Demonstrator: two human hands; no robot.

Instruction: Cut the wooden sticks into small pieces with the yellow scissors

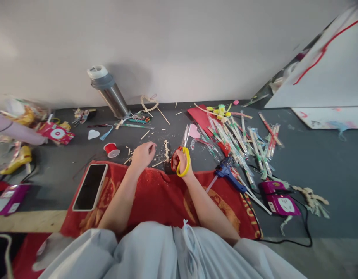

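My right hand (181, 162) grips a pair of scissors (185, 135) by its yellow and red handles, the blades pointing away from me. Opposite it, my left hand (143, 155) is closed with its fingers curled; whatever it may hold is hidden. Between the two hands a short strip of small pale wooden pieces (166, 150) lies on the dark table, with crumbs around it. Cut bits of thin stick are scattered beside my left hand. A red towel (155, 193) lies under both forearms.
A phone (90, 187), a red ribbon spool (111, 150) and a steel flask (112, 93) stand or lie to the left. On the right are several wrapped sticks (233, 141), a blue glue gun (229, 174) and a purple box (279, 198) with a black cable. A heart-shaped frame (149, 104) lies near the wall.
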